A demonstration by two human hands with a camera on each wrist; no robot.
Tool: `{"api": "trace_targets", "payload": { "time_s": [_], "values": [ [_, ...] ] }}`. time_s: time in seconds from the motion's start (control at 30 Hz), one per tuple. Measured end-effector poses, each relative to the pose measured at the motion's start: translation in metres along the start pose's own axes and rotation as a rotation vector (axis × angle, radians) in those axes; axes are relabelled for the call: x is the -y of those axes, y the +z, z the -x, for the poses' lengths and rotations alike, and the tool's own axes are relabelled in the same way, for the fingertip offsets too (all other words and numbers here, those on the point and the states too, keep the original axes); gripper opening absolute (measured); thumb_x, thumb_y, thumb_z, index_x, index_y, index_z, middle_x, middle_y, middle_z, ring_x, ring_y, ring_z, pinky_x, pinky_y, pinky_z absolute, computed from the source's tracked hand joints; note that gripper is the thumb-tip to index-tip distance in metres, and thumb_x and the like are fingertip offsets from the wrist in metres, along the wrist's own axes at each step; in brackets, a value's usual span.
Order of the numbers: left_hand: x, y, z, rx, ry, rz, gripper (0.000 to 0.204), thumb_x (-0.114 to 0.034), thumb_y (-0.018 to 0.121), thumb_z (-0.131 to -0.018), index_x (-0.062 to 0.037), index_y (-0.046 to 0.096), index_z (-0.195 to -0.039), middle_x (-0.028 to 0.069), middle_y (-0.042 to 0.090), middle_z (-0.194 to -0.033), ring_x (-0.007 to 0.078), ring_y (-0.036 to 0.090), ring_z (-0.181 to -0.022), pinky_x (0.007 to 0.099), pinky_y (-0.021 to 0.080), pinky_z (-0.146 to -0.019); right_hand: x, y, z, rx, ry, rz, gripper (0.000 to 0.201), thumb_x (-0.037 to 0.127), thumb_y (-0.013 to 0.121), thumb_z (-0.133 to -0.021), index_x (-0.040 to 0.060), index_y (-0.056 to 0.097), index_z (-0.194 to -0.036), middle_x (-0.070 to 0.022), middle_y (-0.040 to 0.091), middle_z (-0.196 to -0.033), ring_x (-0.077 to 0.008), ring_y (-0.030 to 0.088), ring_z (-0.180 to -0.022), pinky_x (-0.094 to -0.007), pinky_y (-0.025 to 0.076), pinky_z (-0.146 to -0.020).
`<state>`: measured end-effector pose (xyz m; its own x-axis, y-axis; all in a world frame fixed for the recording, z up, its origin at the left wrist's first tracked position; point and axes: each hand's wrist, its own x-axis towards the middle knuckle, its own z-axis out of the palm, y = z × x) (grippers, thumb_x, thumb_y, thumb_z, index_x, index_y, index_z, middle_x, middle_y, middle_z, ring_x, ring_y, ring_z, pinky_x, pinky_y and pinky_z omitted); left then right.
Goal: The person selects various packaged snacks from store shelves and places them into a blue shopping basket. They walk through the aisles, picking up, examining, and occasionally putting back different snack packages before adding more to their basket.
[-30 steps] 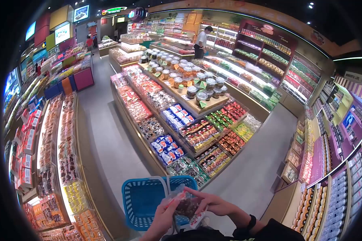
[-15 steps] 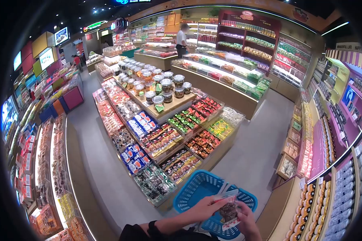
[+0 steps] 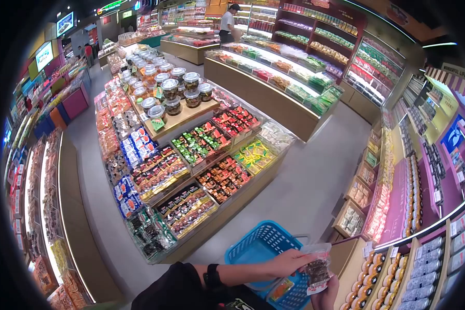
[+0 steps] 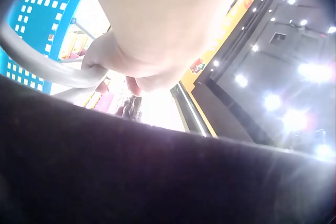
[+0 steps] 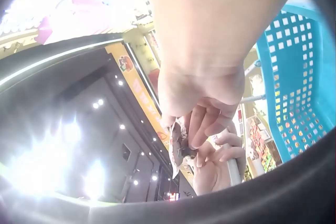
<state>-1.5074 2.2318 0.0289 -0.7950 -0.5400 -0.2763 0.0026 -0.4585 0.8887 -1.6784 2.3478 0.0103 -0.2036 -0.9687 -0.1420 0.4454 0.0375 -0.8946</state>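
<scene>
A clear plastic packet [image 3: 318,271] of dark food, with white and red print, is held between both hands. My left hand [image 3: 287,263] reaches in from the left across the basket and pinches the packet's near side. Lower down, my right hand [image 3: 326,295] grips the packet's bottom right edge. In the right wrist view the packet [image 5: 181,145] appears side-on at the right fingers. The blue basket [image 3: 261,245] hangs below the left forearm, with a yellow-orange packet [image 3: 281,289] inside. Its pale handle [image 4: 63,74] runs up to the left hand in the left wrist view.
An island of sweets trays [image 3: 186,204] with stacked jars [image 3: 170,88] stands ahead on the left. Shelves of jars [image 3: 367,274] and packets [image 3: 423,268] line the right side. Grey floor [image 3: 315,170] runs between them. A person [image 3: 227,23] stands farther back.
The view has swung right, and the island now lies farther left. The basket and hands have shifted right in view. Both hands keep hold of the packet, which now stands more upright.
</scene>
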Motion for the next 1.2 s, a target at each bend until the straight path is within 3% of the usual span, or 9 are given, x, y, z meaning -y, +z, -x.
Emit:
{"api": "trace_targets", "payload": {
  "time_s": [0.1,0.17,0.2,0.33,0.73,0.97,1.1,1.17,1.2],
  "values": [
    [-0.027,-0.02,-0.067,-0.011,0.116,0.006,0.048,-0.049,0.045,-0.093,-0.0073,0.057,-0.072,-0.0021,0.047,-0.063,0.006,0.043,-0.059,0.0214,0.034,-0.053,0.022,-0.022,-0.073,-0.016,0.023,-0.001,0.048,0.036,0.039,-0.096,-0.0029,0.045,-0.124,-0.0133,0.056,-0.115,-0.0245,0.058,-0.099,-0.0388,0.045,-0.09],
    [-0.058,-0.034,-0.108,0.017,0.118,-0.024,0.049,-0.05,0.045,-0.092,-0.0072,0.057,-0.072,-0.0021,0.049,-0.065,0.0059,0.044,-0.059,0.0207,0.035,-0.054,0.043,-0.027,-0.126,-0.022,-0.07,-0.091,0.036,0.032,0.047,-0.094,0.0028,0.051,-0.115,-0.0109,0.06,-0.104,-0.0202,0.061,-0.092,-0.0315,0.052,-0.073],
    [-0.07,-0.039,-0.124,0.033,0.136,-0.052,0.049,-0.05,0.045,-0.092,-0.007,0.058,-0.073,-0.0026,0.049,-0.066,0.0066,0.044,-0.062,0.0212,0.036,-0.056,0.051,-0.025,-0.15,-0.176,-0.109,-0.05,0.037,0.032,0.036,-0.097,0.0024,0.051,-0.113,-0.0091,0.061,-0.102,-0.0181,0.061,-0.085,-0.0292,0.049,-0.064],
    [-0.133,-0.054,-0.163,-0.057,0.159,0.022,0.051,-0.052,0.043,-0.093,-0.0072,0.06,-0.075,-0.0005,0.05,-0.068,0.0099,0.045,-0.068,0.0229,0.038,-0.064,0.074,-0.024,-0.232,-0.17,-0.144,-0.052,0.039,0.034,0.039,-0.096,0.0002,0.051,-0.112,-0.0098,0.062,-0.096,-0.0193,0.059,-0.08,-0.0313,0.048,-0.068],
    [-0.177,-0.134,-0.376,-0.077,0.339,-0.124,0.064,-0.049,0.031,-0.096,-0.001,0.06,-0.066,0.008,0.055,-0.068,0.017,0.05,-0.071,0.0289,0.04,-0.071,0.119,-0.05,-0.453,-0.18,0.052,-0.326,0.034,0.032,0.042,-0.097,0.0027,0.053,-0.109,-0.0069,0.059,-0.095,-0.0163,0.052,-0.078,-0.0278,0.041,-0.066],
    [-0.256,-0.154,-0.529,-0.16,0.399,-0.092,0.059,-0.047,0.035,-0.096,-0.0002,0.063,-0.073,0.0082,0.055,-0.066,0.015,0.05,-0.07,0.0289,0.04,-0.069,0.185,-0.153,-0.632,0.243,0.079,-0.41,0.033,0.03,0.046,-0.095,0.0016,0.055,-0.11,-0.0077,0.062,-0.097,-0.0153,0.054,-0.074,-0.0279,0.045,-0.065],
    [-0.3,-0.17,-0.58,-0.187,0.489,-0.239,0.049,-0.042,0.039,-0.097,-0.0033,0.066,-0.086,0.0071,0.049,-0.07,0.0159,0.048,-0.069,0.0292,0.041,-0.068,0.228,-0.131,-0.708,-0.139,0.185,-0.428,0.032,0.029,0.046,-0.095,0.0021,0.055,-0.112,-0.0101,0.063,-0.102,-0.0165,0.057,-0.078,-0.0272,0.048,-0.07],
    [-0.312,-0.18,-0.597,-0.268,0.383,-0.124,0.051,-0.039,0.04,-0.096,0.0007,0.064,-0.077,0.0072,0.054,-0.067,0.014,0.049,-0.068,0.0288,0.041,-0.064,0.227,-0.16,-0.758,0.144,0.278,-0.393,0.035,0.032,0.046,-0.095,0.003,0.055,-0.113,-0.0099,0.062,-0.105,-0.0176,0.058,-0.083,-0.0293,0.048,-0.073],
    [-0.306,-0.191,-0.617,-0.353,0.684,-0.216,0.049,-0.04,0.039,-0.096,-0.001,0.064,-0.079,0.0063,0.052,-0.065,0.0137,0.05,-0.068,0.0286,0.041,-0.06,0.226,-0.168,-0.783,0.412,0.337,-0.376,0.039,0.035,0.046,-0.094,0.0039,0.054,-0.115,-0.0097,0.061,-0.108,-0.0186,0.058,-0.089,-0.0314,0.047,-0.077]
  ]
}}
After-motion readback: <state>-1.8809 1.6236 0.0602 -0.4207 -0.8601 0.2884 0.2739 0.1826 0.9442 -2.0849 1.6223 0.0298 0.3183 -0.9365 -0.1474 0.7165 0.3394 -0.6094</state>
